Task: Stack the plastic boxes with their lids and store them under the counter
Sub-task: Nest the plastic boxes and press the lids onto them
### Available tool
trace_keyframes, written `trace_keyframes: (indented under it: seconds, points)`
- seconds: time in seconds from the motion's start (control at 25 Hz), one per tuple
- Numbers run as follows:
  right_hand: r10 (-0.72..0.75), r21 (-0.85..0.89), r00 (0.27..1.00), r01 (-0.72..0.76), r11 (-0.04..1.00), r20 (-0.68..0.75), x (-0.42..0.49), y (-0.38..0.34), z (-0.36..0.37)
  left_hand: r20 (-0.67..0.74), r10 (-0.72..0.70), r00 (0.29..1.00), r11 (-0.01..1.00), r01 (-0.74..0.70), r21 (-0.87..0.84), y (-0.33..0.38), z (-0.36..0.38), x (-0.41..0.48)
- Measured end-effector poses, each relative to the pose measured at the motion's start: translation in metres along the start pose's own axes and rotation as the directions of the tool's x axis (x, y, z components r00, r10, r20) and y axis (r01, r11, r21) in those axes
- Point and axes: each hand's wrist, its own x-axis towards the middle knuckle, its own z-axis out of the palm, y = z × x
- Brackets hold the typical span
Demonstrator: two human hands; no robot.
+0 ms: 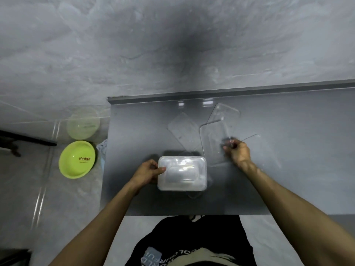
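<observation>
Head view: I stand at the near edge of a smooth grey counter top (134, 131), both bare forearms reaching out over it. My left hand (148, 172) grips the left end of a clear rectangular plastic box (182, 172), thumb on its top rim and fingers curled round its side. The box sits on the counter near me, a little left of centre, its top closed by a clear cover with a raised panel.

My right hand (239, 152), farther out and to the right, pinches the edge of a clear flat plastic lid (212, 143) between thumb and fingertips. Motion blur smears the fingers, and I cannot tell whether this lid lies flat or is lifted off the surface.

Three more see-through lids are spread on the counter. A second clear lid (183, 129) lies beyond the box, just left of the one I hold. A third clear lid (223, 112) lies close to the counter's far edge. A fourth clear lid (263, 150) lies right of my right hand.

Left of the counter, down on the pale tiled floor (38, 189), stands a lime-green round plastic bowl (76, 159) with printing inside. Just beyond it is a paler, hazy green round shape (83, 122); I cannot tell whether it is a second bowl or a reflection. A rough grey wall (134, 45) with a dark smudge rises behind the counter. My black printed T-shirt (192, 240) fills the bottom of the view.
</observation>
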Motion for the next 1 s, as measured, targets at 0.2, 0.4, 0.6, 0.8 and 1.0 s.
trace_keyframes:
  seconds: [0.2, 0.4, 0.6, 0.8, 1.0]
  points:
    - [0.007, 0.313, 0.999, 0.005, 0.950, -0.036, -0.037, -0.016, -0.059, 0.078, 0.015, 0.997, 1.000, -0.016, 0.017, 0.020, 0.032, -0.001]
    - [-0.072, 0.227, 0.970, 0.126, 0.966, -0.233, -0.066, -0.021, -0.100, 0.171, 0.020, 0.985, 0.998, -0.029, 0.051, 0.046, 0.085, 0.004]
    - [-0.204, 0.065, 0.917, 0.240, 0.969, -0.344, -0.086, -0.010, -0.120, 0.187, 0.001, 0.982, 0.997, -0.014, 0.070, 0.060, 0.131, 0.006]
    - [-0.382, -0.128, 0.873, 0.360, 0.924, -0.304, -0.094, -0.003, -0.112, 0.144, -0.005, 0.990, 0.997, -0.006, 0.074, 0.060, 0.134, 0.008]
    - [-0.658, -0.421, 0.738, 0.554, 0.718, -0.151, -0.100, -0.009, -0.096, -0.066, 0.250, 0.966, 0.946, -0.229, 0.231, 0.076, 0.115, -0.004]
